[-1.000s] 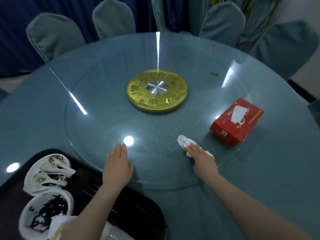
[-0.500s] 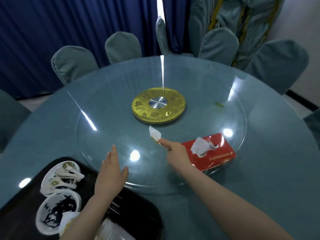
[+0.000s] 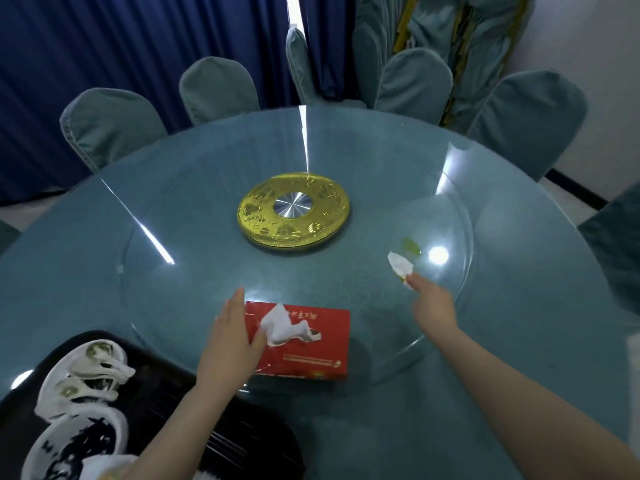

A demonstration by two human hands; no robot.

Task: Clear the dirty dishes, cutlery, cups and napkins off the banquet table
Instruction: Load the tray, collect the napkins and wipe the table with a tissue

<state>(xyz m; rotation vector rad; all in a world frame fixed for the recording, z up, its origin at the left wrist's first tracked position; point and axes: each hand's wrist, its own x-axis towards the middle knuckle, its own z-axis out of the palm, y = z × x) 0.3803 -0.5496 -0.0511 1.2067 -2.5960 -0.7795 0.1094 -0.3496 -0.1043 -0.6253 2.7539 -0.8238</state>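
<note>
My right hand (image 3: pixel 431 303) pinches a crumpled white napkin (image 3: pixel 400 264) on the glass turntable (image 3: pixel 194 244), just short of a small green food scrap (image 3: pixel 411 245). My left hand (image 3: pixel 232 336) lies flat with straight fingers against the left end of a red tissue box (image 3: pixel 311 341), whose white tissue sticks out beside my thumb. A black tray (image 3: pixel 221 441) at the lower left carries dirty white dishes (image 3: pixel 83 375) and a stained bowl (image 3: pixel 72 448).
A gold disc with a steel hub (image 3: pixel 293 211) marks the turntable's centre. Grey-green covered chairs (image 3: pixel 107 123) ring the far side of the round table (image 3: pixel 540 341). Blue curtains hang behind; stacked chairs stand at the upper right.
The turntable has turned, carrying the red tissue box from the right to in front of me by my left hand. My right hand with the napkin moved right, towards the green scrap.
</note>
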